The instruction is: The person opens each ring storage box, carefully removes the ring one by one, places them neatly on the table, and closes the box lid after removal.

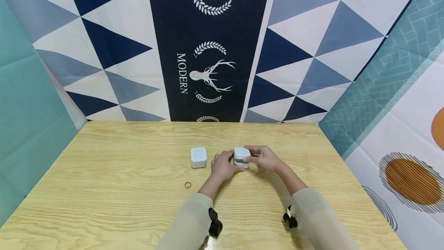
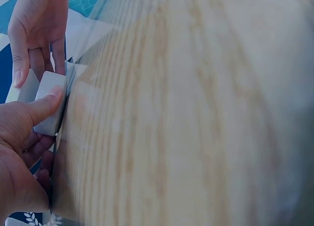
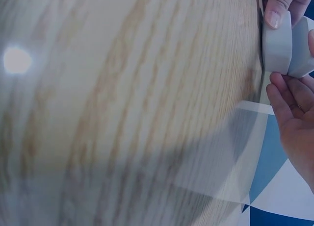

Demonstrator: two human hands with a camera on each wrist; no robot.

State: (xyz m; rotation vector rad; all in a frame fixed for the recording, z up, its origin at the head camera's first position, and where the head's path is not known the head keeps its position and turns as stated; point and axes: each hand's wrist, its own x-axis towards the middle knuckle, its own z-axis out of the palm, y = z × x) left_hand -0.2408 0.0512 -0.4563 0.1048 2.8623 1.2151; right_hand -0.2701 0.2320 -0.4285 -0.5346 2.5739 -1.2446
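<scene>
A small white box (image 1: 241, 153) with rounded corners stands on the table between the two hands, a grey band showing between its upper and lower parts. My left hand (image 1: 222, 165) grips the lower part (image 2: 49, 83), thumb on its near side. From the right, my right hand (image 1: 265, 158) pinches the upper part, the lid (image 3: 300, 47), between thumb and fingers. In both wrist views the lid stands tilted away from the lower part. The inside of the box is hidden.
A second white box (image 1: 198, 157), closed, sits left of my left hand. Nearer me lies a small gold-coloured ring (image 1: 187, 184). The wooden table (image 1: 121, 188) ends at a patterned cloth (image 1: 208, 68) behind, with more cloth hanging at both sides.
</scene>
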